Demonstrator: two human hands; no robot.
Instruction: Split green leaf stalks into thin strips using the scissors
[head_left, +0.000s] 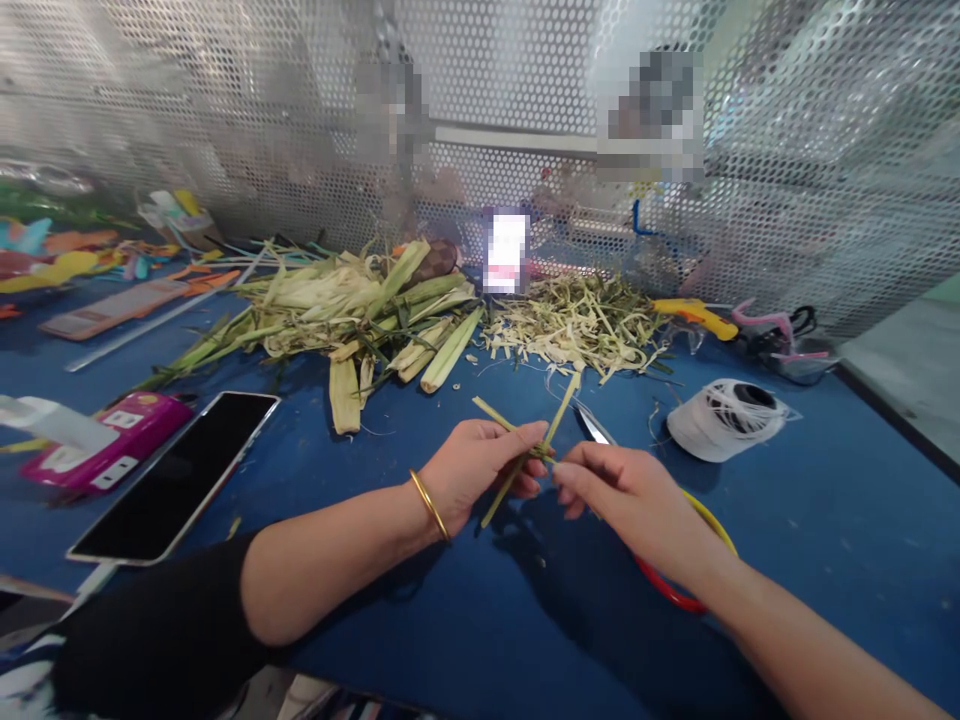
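Blue counter [420, 620], holey metal wall [495, 90] behind. Left hand [480, 458], right hand [622, 487]: each grip pinched on green strips [563, 409].

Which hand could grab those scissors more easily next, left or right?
Probably the right hand: the scissors lie partly beneath it. The left hand is farther away, holding the crossed strips. The right hand seems to pinch the strips too, so it would likely need to let go first.
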